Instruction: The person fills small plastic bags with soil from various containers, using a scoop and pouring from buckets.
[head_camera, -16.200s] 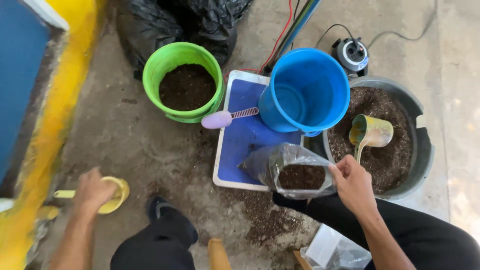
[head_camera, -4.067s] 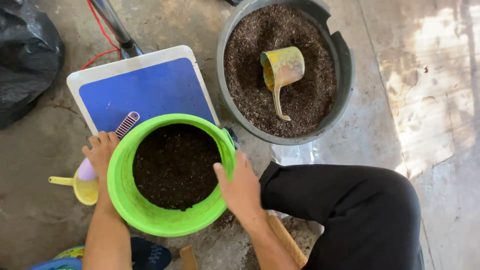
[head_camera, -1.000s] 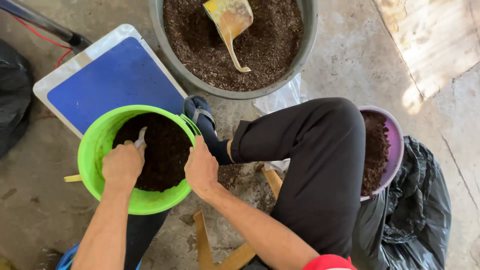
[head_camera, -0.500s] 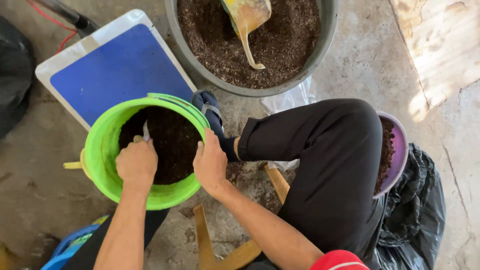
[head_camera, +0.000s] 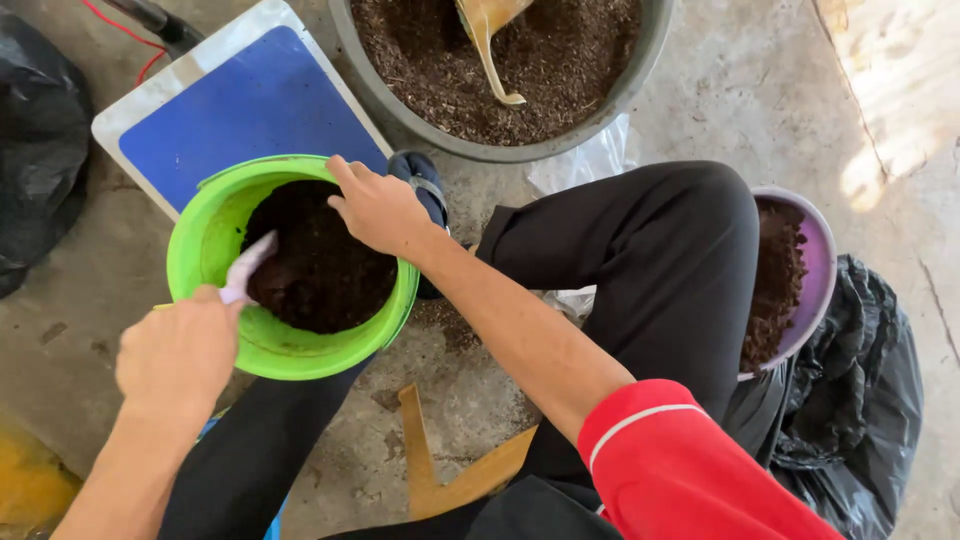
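Note:
A bright green bucket (head_camera: 210, 250) holding dark soil (head_camera: 320, 265) stands on the concrete between my legs. My left hand (head_camera: 175, 355) is closed on a pale purple scoop (head_camera: 248, 266) whose blade digs into the soil at the bucket's left side. My right hand (head_camera: 378, 212) rests on the bucket's far right rim, fingers over the edge and touching the soil.
A big grey tub (head_camera: 400, 95) of soil with a yellow scoop (head_camera: 490, 40) sits at the top. A blue-topped white board (head_camera: 235, 105) lies upper left. A purple bowl (head_camera: 825, 270) of soil sits on a black bag (head_camera: 860, 400) at right; another black bag (head_camera: 40, 150) is at left.
My left hand has pulled back to the bucket's near left rim with the scoop. My right hand has shifted up along the rim. The view has tilted slightly.

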